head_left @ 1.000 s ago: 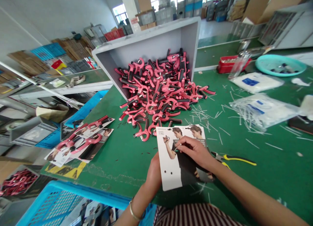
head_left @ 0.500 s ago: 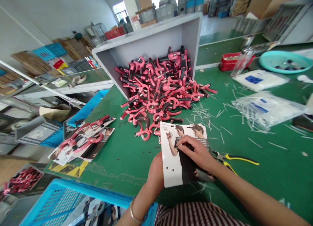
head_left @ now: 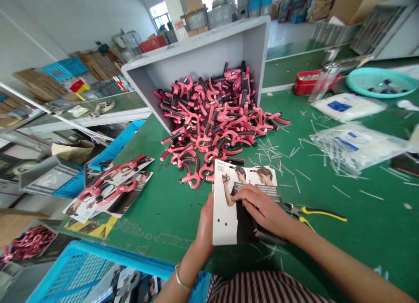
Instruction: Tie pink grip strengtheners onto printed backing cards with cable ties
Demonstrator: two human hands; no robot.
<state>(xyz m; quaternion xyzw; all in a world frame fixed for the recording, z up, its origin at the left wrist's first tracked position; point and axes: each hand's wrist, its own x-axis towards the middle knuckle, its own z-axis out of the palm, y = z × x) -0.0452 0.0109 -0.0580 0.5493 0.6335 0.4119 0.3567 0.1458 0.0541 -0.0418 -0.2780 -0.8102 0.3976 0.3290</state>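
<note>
Over the green tabletop (head_left: 170,215), close to the person's body, two hands are busy with one white and black paper card (head_left: 231,215). The left hand (head_left: 206,218), with one shiny bracelet (head_left: 181,279) on its wrist, has its grip closed around the left edge of the card; its fingertips are hidden. The right hand (head_left: 262,207) touches the front of the card. Its grip has the fingers bunched close together, but I cannot tell if they pinch something small. The card leans up and has two little round holes near its bottom left. A second printed card (head_left: 270,180) peeks out beside it.

Behind the cards, one big grey plastic bin (head_left: 196,63) lies on its side. A heap of pink and black hand squeezers (head_left: 209,119) spills out of it, too many to count. To the left, three more squeezers (head_left: 122,190) lie with some overlapping cards.

Just right of the right hand is one pair of yellow and black pliers (head_left: 322,212). Many thin white strips (head_left: 371,195) are scattered around. Farther right are two clear plastic bags (head_left: 356,148), one red box (head_left: 303,87) and one round light-blue plate (head_left: 363,80). One blue plastic basket (head_left: 108,257) sits at the bottom left.
</note>
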